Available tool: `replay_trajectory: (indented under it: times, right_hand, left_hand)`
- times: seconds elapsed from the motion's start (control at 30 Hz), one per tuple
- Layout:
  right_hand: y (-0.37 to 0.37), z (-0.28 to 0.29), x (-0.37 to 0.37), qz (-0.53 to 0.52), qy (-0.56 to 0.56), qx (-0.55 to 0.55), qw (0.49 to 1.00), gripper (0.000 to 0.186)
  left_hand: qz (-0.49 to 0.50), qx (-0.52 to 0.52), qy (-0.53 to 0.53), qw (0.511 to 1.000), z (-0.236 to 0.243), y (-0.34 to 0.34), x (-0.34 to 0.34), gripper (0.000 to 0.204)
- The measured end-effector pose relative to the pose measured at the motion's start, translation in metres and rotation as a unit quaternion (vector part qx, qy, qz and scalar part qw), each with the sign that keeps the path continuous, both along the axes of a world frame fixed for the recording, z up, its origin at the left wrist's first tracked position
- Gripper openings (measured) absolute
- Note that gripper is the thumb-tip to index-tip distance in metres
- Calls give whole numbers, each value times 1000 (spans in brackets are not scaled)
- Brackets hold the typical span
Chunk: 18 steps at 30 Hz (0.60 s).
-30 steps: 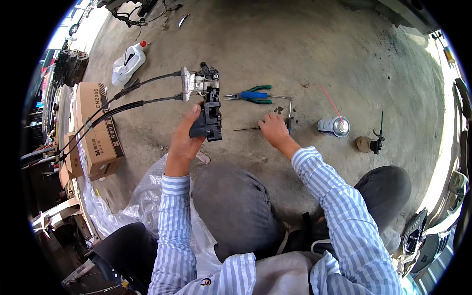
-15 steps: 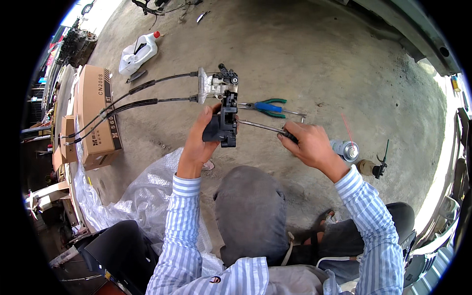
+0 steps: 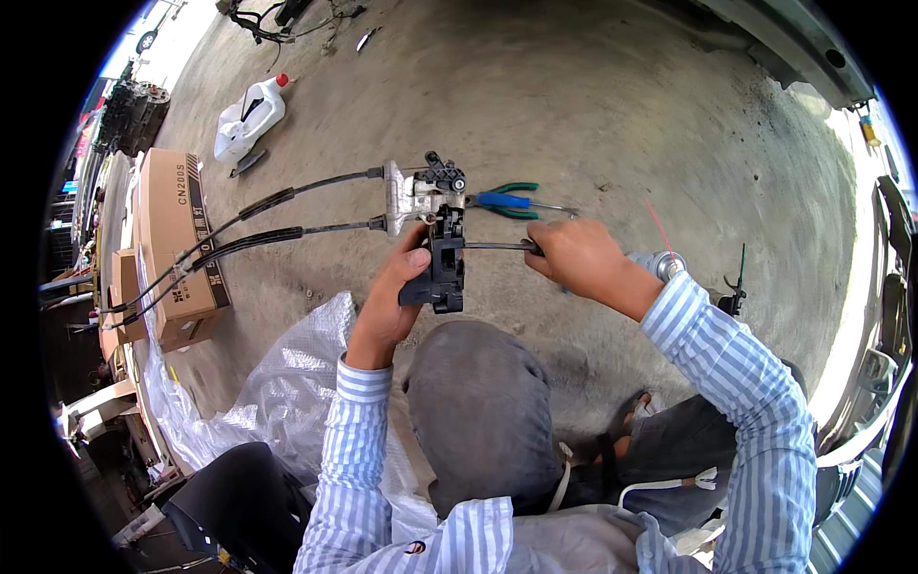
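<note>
My left hand (image 3: 390, 298) is closed round the black plastic housing (image 3: 448, 273) of what looks like a gear shifter assembly, held in the air above my knee. A pale metal bracket (image 3: 402, 199) sits at its upper part, and two black cables (image 3: 287, 230) run from it to the left. My right hand (image 3: 591, 260) grips a screwdriver (image 3: 499, 246), its handle mostly hidden in the fist. The shaft lies nearly level and its tip meets the housing's right side; the exact contact is hidden.
Beyond lie green-handled pliers (image 3: 519, 187) and a blue-handled screwdriver (image 3: 507, 201) on the concrete floor. A spray can (image 3: 658, 262) stands by my right wrist. Cardboard box (image 3: 164, 215), white jug (image 3: 251, 120) and clear bubble wrap (image 3: 287, 368) are at left.
The right hand has moved up and left, bringing the screwdriver from slanted to nearly level. The housing sits slightly lower in view, still in my left hand. The whole view has shifted a little.
</note>
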State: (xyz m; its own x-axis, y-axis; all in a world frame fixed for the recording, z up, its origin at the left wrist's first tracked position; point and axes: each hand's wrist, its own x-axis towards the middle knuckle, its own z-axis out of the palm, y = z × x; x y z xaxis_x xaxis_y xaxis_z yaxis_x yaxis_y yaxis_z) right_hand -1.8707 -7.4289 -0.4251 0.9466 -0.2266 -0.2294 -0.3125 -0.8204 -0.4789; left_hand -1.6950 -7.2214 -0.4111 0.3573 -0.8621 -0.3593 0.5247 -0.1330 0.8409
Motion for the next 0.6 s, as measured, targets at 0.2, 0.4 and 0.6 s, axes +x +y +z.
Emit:
replay_trajectory:
  times: [0.2,0.4,0.6]
  right_hand:
    - [1,-10,0,1,-8,62,998,26]
    - [14,-81,-47,-153,82,113,978,33]
    - [2,-103,-49,-119,5,197,973,44]
  left_hand:
    - [-4,-2,13,1000,4,0,-3,75]
    - [-9,-37,-47,998,24,2,26,78]
    - [-111,53,-76,989,43,13,19,83]
